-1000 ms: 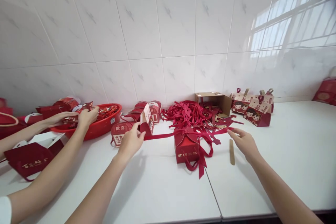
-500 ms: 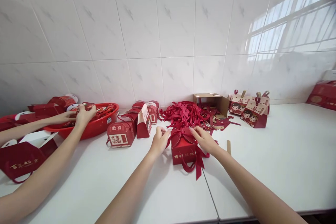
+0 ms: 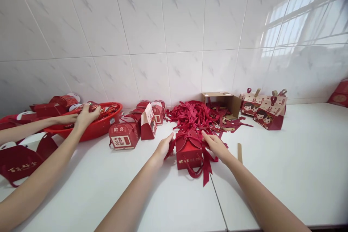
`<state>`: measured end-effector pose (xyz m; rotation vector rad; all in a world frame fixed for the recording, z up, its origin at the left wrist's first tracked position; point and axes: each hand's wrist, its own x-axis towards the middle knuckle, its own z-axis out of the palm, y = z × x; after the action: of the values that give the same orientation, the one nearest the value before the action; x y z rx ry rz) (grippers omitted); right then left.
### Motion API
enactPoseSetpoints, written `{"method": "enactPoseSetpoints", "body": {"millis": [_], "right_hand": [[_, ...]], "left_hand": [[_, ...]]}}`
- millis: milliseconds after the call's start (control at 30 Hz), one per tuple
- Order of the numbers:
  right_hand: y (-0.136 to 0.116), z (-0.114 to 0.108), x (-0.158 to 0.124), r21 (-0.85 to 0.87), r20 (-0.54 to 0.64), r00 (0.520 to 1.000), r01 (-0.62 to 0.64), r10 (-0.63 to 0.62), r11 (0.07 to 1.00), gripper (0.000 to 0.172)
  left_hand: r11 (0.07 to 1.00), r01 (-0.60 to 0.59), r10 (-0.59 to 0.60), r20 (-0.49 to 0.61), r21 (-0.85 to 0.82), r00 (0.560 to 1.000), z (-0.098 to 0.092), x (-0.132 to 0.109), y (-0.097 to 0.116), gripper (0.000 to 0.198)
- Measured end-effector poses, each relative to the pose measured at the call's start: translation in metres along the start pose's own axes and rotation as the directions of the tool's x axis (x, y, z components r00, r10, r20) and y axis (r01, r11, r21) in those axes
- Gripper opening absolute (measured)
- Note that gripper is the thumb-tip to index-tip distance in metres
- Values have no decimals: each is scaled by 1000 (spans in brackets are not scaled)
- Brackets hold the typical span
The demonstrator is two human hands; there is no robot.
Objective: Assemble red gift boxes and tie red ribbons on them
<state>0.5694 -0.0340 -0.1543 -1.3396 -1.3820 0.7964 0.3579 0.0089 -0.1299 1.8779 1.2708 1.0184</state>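
A small red gift box (image 3: 189, 154) with gold lettering stands on the white table in front of me. Its curved flaps are folded together at the top, and a cord handle hangs down its front. A dark red ribbon (image 3: 171, 148) runs across the top of the box. My left hand (image 3: 163, 148), thumb stretched upward, closes on the ribbon at the left side of the box. On the right side, my right hand (image 3: 216, 145) is closed by the ribbon, its fingertips partly hidden. Loose ribbon tails (image 3: 207, 168) trail at the box's right front.
Behind the box lies a heap of red ribbons (image 3: 190, 114) beside an open cardboard box (image 3: 232, 105). Finished-looking gift boxes (image 3: 269, 116) stand right, others (image 3: 125, 136) left. Another person's hands (image 3: 85, 116) reach into a red basin (image 3: 95, 127). A tan strip (image 3: 239, 153) lies nearby.
My hands have moved from the top front of the box down to its two sides, drawing the ribbon outward. The flaps show more clearly. The view has tilted slightly downward.
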Motion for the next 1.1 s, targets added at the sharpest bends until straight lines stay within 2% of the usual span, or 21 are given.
{"method": "enactPoseSetpoints", "body": {"millis": [133, 233, 400, 600, 733, 800, 900, 1000, 1100], "right_hand": [[2, 0, 1, -44, -32, 999, -11, 10, 999, 56], [4, -2, 1, -106, -107, 994, -3, -8, 994, 56], [5, -9, -2, -252, -255, 963, 16, -82, 968, 54], [4, -14, -6, -401, -323, 925, 60, -202, 914, 48], [4, -18, -6, -476, -355, 889, 94, -289, 875, 40], [4, -20, -7, -491, -345, 888, 104, -303, 865, 40], [4, -21, -8, -488, -270, 923, 113, -273, 866, 47], [3, -17, -8, -404, -142, 983, 53, -120, 913, 54], [-2, -10, -8, -183, -35, 999, -24, 18, 983, 59]], "left_hand": [[975, 160, -131, 180, -156, 975, -6, -3, 2, 49], [950, 227, -177, 227, -217, 958, -12, -4, 2, 49], [927, 284, -232, 223, -246, 947, -24, -4, -3, 51], [936, 277, -235, 199, -219, 951, -35, -4, -4, 52], [952, 248, -228, 126, -178, 965, -39, -1, -4, 55], [962, 233, -225, 73, -141, 972, -39, 0, -4, 57], [976, 194, -192, 26, -96, 981, -37, -2, -3, 57], [984, 161, -158, 40, -81, 987, -31, -4, 0, 55], [989, 119, -112, 84, -88, 990, -20, -7, 5, 53]]}}
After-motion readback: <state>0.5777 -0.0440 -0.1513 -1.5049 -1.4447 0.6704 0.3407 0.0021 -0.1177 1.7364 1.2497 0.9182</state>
